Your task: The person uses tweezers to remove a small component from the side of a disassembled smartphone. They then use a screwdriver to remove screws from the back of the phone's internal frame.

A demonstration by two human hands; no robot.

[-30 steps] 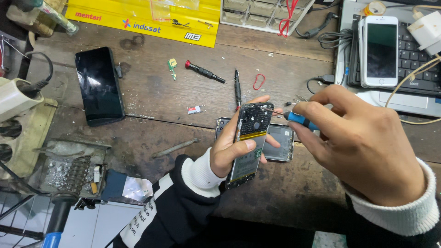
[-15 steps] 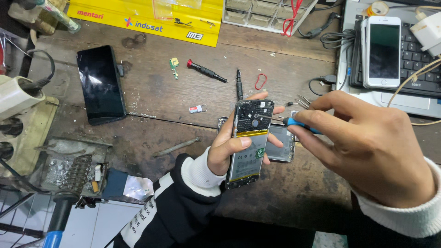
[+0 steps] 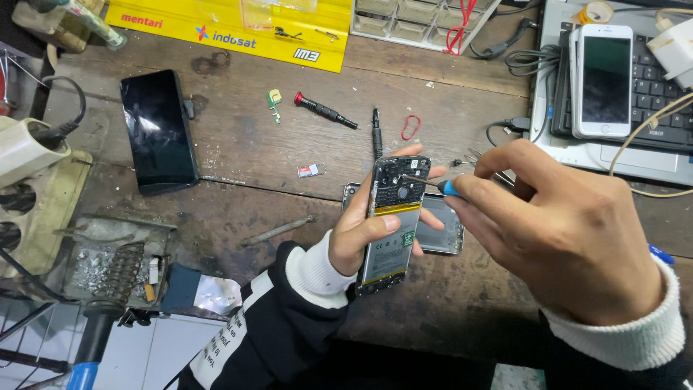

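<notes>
The left hand (image 3: 364,235) is wrapped around an opened phone (image 3: 395,220), gripping it by its edges with the thumb across the lower part and the fingertips showing past the far edge. The phone is held tilted above the wooden surface (image 3: 238,144), its back cover off, so the dark circuit board at the top and the pale battery below it are exposed.

The right hand (image 3: 563,231) is closed around a small screwdriver (image 3: 433,185) with a blue collar, pinched between thumb and fingers. Its thin shaft points toward the left hand, and the tip meets the circuit board near the phone's upper end.

Just behind the held phone, between the two hands, a flat grey phone part (image 3: 440,227) lies on the surface. Beyond the left hand's fingertips lie a black driver bit (image 3: 376,133), a red loop (image 3: 411,128) and a red-capped screwdriver (image 3: 325,112). Well out to the left hand's outer side rests a black phone (image 3: 157,130), face up. Beyond the right hand, a white phone (image 3: 603,79) lies on a laptop keyboard (image 3: 650,94). Near the left forearm sits a soldering stand (image 3: 119,267).
</notes>
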